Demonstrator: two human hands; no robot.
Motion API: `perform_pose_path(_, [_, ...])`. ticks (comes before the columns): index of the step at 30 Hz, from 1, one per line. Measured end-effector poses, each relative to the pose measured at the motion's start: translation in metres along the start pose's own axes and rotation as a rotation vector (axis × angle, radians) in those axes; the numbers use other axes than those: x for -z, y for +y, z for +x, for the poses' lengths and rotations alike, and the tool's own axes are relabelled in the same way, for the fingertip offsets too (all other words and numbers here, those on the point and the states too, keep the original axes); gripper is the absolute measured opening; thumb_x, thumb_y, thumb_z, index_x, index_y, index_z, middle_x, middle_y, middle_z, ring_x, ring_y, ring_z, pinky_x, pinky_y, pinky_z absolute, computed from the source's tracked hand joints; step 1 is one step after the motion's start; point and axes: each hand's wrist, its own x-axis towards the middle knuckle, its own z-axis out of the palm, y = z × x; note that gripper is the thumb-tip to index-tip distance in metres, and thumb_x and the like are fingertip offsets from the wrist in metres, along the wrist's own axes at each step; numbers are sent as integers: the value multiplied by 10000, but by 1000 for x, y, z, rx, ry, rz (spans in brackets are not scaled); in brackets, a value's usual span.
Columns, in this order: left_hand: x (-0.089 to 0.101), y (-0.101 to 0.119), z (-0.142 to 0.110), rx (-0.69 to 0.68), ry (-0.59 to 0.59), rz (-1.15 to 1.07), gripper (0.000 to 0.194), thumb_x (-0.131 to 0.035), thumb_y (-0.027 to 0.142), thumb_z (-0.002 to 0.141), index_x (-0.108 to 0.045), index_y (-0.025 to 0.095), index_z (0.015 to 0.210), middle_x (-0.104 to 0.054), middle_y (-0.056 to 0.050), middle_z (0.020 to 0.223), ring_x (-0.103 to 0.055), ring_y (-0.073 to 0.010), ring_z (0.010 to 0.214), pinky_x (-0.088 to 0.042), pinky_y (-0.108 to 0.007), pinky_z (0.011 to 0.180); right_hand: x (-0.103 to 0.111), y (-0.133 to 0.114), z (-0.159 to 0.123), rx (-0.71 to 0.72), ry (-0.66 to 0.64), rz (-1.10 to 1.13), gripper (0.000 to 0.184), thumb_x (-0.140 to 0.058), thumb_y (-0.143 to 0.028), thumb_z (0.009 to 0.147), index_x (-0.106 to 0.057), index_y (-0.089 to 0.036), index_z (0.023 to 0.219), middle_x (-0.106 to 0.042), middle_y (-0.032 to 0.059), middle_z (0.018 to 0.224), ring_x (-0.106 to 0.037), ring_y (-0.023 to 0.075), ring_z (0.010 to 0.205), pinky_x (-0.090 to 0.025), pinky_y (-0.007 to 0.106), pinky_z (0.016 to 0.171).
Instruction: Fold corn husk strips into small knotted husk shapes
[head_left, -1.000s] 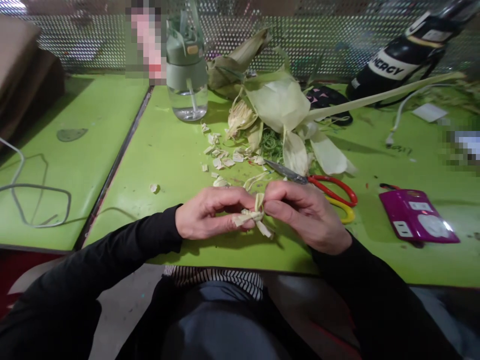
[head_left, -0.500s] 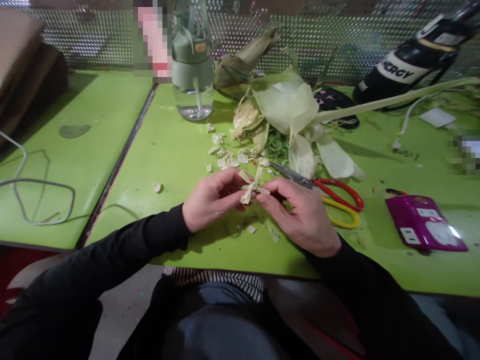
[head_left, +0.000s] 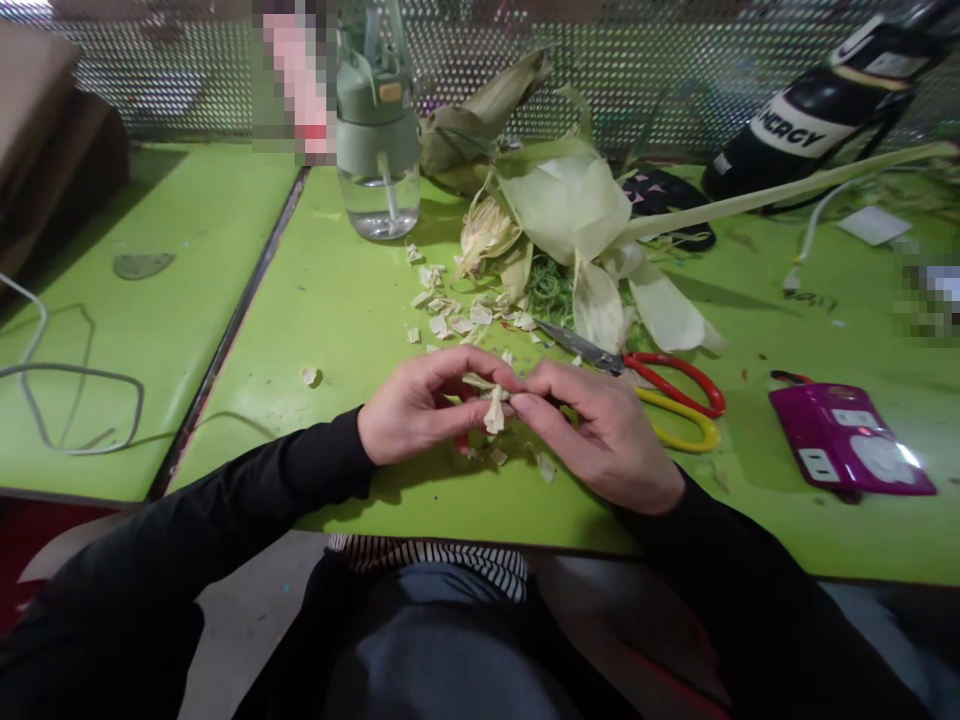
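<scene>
A small knotted piece of pale corn husk (head_left: 494, 408) is pinched between both hands above the green table. My left hand (head_left: 427, 405) is closed on it from the left, thumb and forefinger at the knot. From the right, my right hand (head_left: 600, 425) grips the same piece with thumb and fingertips, which hide part of it. Behind my right hand lie scissors (head_left: 671, 378) with one red and one yellow handle, blades pointing left. Small husk scraps (head_left: 457, 318) are scattered beyond my hands, beside larger corn husk leaves (head_left: 566, 205).
A clear water bottle (head_left: 378, 170) stands at the back, with a black bottle (head_left: 806, 125) leaning at the back right. A purple power socket (head_left: 851, 438) lies to the right. Cables (head_left: 82, 365) run over the left tabletop. Perforated mesh (head_left: 637, 60) borders the rear.
My fingertips have come closer together over the husk piece. Its strips, spread like a cross before, now fold, with one end hanging down. The view has shifted slightly.
</scene>
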Motion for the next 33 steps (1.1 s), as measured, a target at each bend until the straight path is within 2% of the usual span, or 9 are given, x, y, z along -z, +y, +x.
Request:
perform_pose_path(4, [-5,1,-4,52,-30,-32,317,-708,390,879,-575,152,1040,-656,-4,724,-673,-102,610,-559,-162,509,1,-3,-1,40,4,80,241,-570,-127,918,-522,-208,695,-447,-60,603,-415,74,528,-345,247,536])
perform_pose_path(11, [-6,8,-7,5,24,72,318,-726,379,867,-614,121,1018,-698,-43,744,-707,-119,642,-569,-179,573,2,-5,-5,37,9,110,257,-555,-146,934,-535,-223,689,-466,-55,586,-435,88,520,-359,266,531])
perform_pose_path(13, [-5,8,-5,-58,68,85,270,-720,328,874,-616,122,1013,-699,-39,781,-708,-109,660,-585,-180,613,1,-4,-5,41,47,44,236,-557,-185,952,-538,-226,721,-483,-49,609,-436,91,521,-360,264,518])
perform_pose_path(15, [-4,5,-4,-137,141,137,199,-697,261,885,-623,125,1011,-698,-34,816,-697,-89,662,-590,-172,640,-1,-2,-6,70,140,-73,181,-618,-286,939,-548,-227,783,-509,-36,651,-446,100,536,-363,268,509])
perform_pose_path(18, [-5,-1,-3,-226,217,309,149,-671,203,884,-657,127,1011,-714,-48,880,-693,-81,696,-595,-165,669,-7,-2,-7,185,234,-299,245,-712,-412,868,-561,-220,851,-565,-9,687,-502,131,576,-381,293,526])
perform_pose_path(22, [-7,-4,-3,-314,240,480,182,-644,183,884,-681,125,1053,-737,-82,992,-706,-96,781,-610,-177,724,-14,-1,-7,270,229,-472,93,-643,-255,923,-587,-223,855,-630,10,693,-559,153,607,-411,306,574])
perform_pose_path(25, [-7,-3,-3,-368,255,565,192,-640,158,877,-693,125,1059,-745,-77,961,-696,-86,755,-595,-148,681,-14,-1,-7,280,225,-500,123,-589,-171,931,-573,-221,820,-603,11,666,-529,152,594,-416,303,576])
perform_pose_path(28, [-5,-1,-3,-422,234,636,198,-647,118,855,-703,133,1045,-754,-68,951,-689,-67,720,-574,-117,645,-12,-2,-7,272,216,-492,156,-572,-151,925,-550,-220,787,-573,6,644,-500,149,585,-409,301,568])
perform_pose_path(33, [-3,0,-4,-463,189,679,250,-640,70,821,-700,120,1058,-755,-75,961,-717,-82,805,-580,-114,698,-13,-6,-8,227,167,-459,177,-521,-209,983,-552,-207,809,-586,11,666,-525,142,612,-421,287,578])
